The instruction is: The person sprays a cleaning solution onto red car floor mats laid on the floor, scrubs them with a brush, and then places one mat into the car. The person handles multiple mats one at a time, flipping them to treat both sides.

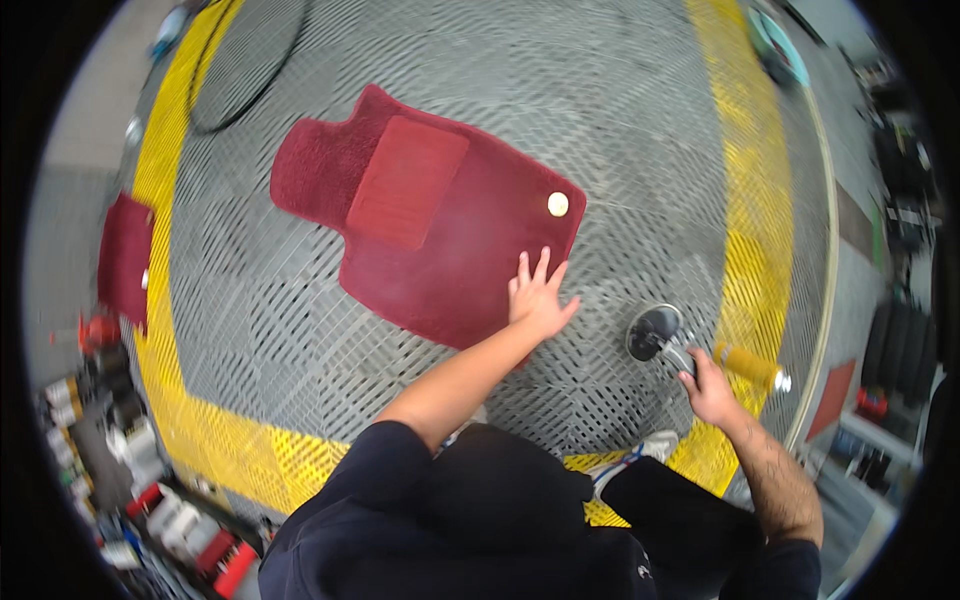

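A dark red carpet car mat [480, 247] lies on the grey slatted floor before me. It has a brighter red heel pad [409, 180] and a round pale disc [558, 204] near its right corner. My left hand [538, 300] is spread at the mat's near right edge, holding nothing; whether it presses on the pile I cannot tell. To the right, my right hand [705, 386] grips the grey handle of a handheld tool [679, 358] with a round dark head [654, 332]. A yellow cylinder with a silver end [750, 367] shows just beyond that hand, perhaps part of the tool.
Yellow floor tiles [757, 187] border the grey ones. A black hose [247, 112] loops at the upper left. Another dark red mat [126, 259] is at the left border. Several bottles and containers [187, 532] stand lower left. A turquoise basin [780, 45] is upper right.
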The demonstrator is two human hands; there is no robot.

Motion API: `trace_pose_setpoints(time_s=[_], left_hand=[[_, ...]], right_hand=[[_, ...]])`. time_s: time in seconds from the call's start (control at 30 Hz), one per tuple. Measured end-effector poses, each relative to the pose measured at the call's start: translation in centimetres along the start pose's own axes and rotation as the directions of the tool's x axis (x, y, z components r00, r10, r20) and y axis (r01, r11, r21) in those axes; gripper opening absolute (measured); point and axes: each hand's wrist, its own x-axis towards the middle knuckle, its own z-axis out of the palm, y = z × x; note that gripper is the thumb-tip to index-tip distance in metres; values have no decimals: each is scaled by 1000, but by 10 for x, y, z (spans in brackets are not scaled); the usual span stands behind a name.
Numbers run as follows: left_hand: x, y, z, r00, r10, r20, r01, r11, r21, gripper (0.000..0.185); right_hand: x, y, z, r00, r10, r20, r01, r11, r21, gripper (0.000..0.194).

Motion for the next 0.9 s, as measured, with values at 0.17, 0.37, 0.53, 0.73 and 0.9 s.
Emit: trace_pose_setpoints(time_s=[0.17,0.37,0.53,0.73,0.9], left_hand=[[-21,14,5,935,307,-175,-346,898,-272,60],[43,-84,-64,938,330,-105,-237,833,500,79],[135,-111,-128,984,178,20,-176,935,308,89],[141,-38,-54,987,60,152,-118,905,408,111],[89,53,16,985,-90,148,-8,831,556,131]], right_hand=[[-39,114,30,994,103,42,-109,982,158,50],[-92,233,95,991,91,97,-112,966,233,53],[-76,294,130,802,527,-280,-291,755,587,86],[-50,336,67,513,673,-532,106,565,818,97],[-36,321,25,611,579,-540,96,623,776,65]])
